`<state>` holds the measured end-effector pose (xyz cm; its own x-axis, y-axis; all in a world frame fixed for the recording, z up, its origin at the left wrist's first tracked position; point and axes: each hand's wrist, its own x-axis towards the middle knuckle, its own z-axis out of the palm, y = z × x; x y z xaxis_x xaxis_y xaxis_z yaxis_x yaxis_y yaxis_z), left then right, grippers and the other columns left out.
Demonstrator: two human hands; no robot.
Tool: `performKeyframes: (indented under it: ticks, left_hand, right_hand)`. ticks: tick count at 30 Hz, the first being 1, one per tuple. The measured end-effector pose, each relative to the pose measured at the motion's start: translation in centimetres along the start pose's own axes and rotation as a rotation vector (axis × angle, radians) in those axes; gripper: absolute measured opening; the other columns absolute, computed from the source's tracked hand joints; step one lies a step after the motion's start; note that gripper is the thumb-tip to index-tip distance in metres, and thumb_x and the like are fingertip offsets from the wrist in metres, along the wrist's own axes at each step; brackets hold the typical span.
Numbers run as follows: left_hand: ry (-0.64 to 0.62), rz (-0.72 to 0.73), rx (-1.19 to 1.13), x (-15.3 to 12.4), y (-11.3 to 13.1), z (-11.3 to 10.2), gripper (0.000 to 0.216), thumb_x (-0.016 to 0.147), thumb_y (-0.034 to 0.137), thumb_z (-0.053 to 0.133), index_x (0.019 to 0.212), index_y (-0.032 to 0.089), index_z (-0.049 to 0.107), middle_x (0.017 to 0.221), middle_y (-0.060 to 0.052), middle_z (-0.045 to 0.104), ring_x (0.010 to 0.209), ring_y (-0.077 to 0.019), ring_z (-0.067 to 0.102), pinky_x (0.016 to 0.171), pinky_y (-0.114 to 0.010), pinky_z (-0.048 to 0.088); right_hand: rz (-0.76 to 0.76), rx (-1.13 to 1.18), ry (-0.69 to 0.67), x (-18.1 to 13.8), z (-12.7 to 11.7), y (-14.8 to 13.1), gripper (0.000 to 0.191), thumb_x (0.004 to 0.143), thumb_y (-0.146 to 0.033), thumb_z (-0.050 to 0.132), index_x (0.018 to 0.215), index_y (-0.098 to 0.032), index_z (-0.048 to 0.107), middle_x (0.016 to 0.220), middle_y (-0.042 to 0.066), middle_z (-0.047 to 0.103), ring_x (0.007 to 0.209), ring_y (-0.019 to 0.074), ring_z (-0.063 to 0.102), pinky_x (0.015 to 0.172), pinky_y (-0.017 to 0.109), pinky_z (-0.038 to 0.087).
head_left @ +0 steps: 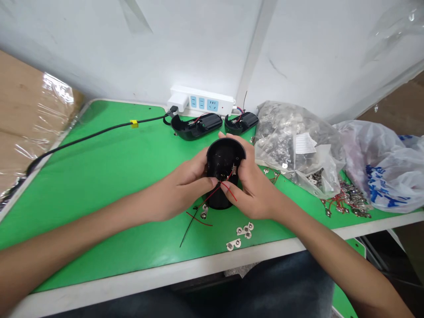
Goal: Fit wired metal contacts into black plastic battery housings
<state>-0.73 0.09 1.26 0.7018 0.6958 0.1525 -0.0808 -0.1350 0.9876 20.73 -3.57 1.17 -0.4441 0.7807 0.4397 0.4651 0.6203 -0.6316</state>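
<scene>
I hold a black plastic housing [222, 163] upright over the green table [99, 176], between both hands. My left hand [180, 187] grips its left side, fingers curled round it. From the right, my right hand [253, 187] wraps the housing, with fingertips pinching at the red and black wires [212, 198] that come out of its opening. The loose wire ends [195, 221] trail down onto the table in front of the housing. Small metal contact pieces [240, 234] lie by the table's front edge, just below my right hand.
Two more black housings [198, 126] [241, 122] lie at the back beside a white power strip [205, 102] with a black cable [82, 139] running left. Clear bags of metal parts [291, 141] and a white bag [384, 168] fill the right side. A cardboard box [26, 115] stands at the left.
</scene>
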Motion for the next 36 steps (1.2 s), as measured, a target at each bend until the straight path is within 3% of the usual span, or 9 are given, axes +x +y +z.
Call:
performKeyframes:
  ticks: [9,17,21,27,32,36]
  left_hand:
    - [0.027,-0.074,-0.092,0.2,0.3,0.6,0.036,0.095,0.025,0.069,0.131,0.024,0.069,0.106,-0.005,0.074,0.105,-0.0233,0.067,0.098,-0.038,0.056]
    - [0.017,-0.144,-0.097,0.5,0.8,0.7,0.025,0.091,0.024,0.071,0.115,0.020,0.073,0.092,-0.004,0.071,0.100,-0.0227,0.066,0.095,-0.036,0.056]
    - [0.009,-0.175,-0.041,0.3,0.6,0.4,0.028,0.092,0.024,0.068,0.120,0.022,0.072,0.096,-0.004,0.071,0.095,-0.0217,0.065,0.092,-0.036,0.056]
    - [0.019,-0.142,-0.016,0.4,0.4,0.2,0.025,0.089,0.019,0.066,0.113,0.022,0.072,0.096,-0.004,0.071,0.107,-0.0250,0.065,0.101,-0.038,0.054]
    - [0.020,-0.152,-0.004,0.5,0.7,0.3,0.018,0.089,0.020,0.066,0.106,0.021,0.073,0.094,-0.004,0.070,0.109,-0.0254,0.064,0.103,-0.039,0.053]
    - [0.020,-0.147,-0.007,0.5,0.6,0.3,0.016,0.090,0.022,0.067,0.105,0.021,0.072,0.094,-0.004,0.071,0.108,-0.0249,0.064,0.102,-0.038,0.054]
  right_hand:
    - [0.044,0.014,-0.009,0.0,0.1,0.1,0.069,0.104,-0.044,0.050,0.160,-0.022,0.015,0.166,0.022,0.029,0.150,0.0378,0.043,0.124,0.065,0.039]
    - [0.045,0.031,-0.056,0.0,0.1,0.3,0.071,0.102,-0.041,0.052,0.159,-0.022,0.014,0.165,0.023,0.028,0.146,0.0357,0.047,0.123,0.064,0.041]
    - [0.044,0.044,-0.071,0.0,-0.1,0.3,0.075,0.101,-0.040,0.055,0.159,-0.021,0.012,0.163,0.024,0.030,0.142,0.0359,0.051,0.119,0.063,0.046]
    - [0.037,0.033,-0.111,0.0,-0.5,0.0,0.073,0.102,-0.039,0.054,0.160,-0.023,0.012,0.165,0.022,0.030,0.141,0.0361,0.051,0.115,0.064,0.049]
    - [0.052,0.055,-0.140,0.1,-0.9,-0.2,0.068,0.104,-0.037,0.053,0.158,-0.023,0.014,0.159,0.021,0.039,0.139,0.0341,0.053,0.116,0.063,0.048]
    - [0.070,0.062,-0.150,0.1,-1.0,-0.2,0.068,0.104,-0.036,0.054,0.158,-0.022,0.016,0.161,0.021,0.036,0.139,0.0329,0.053,0.117,0.061,0.048]
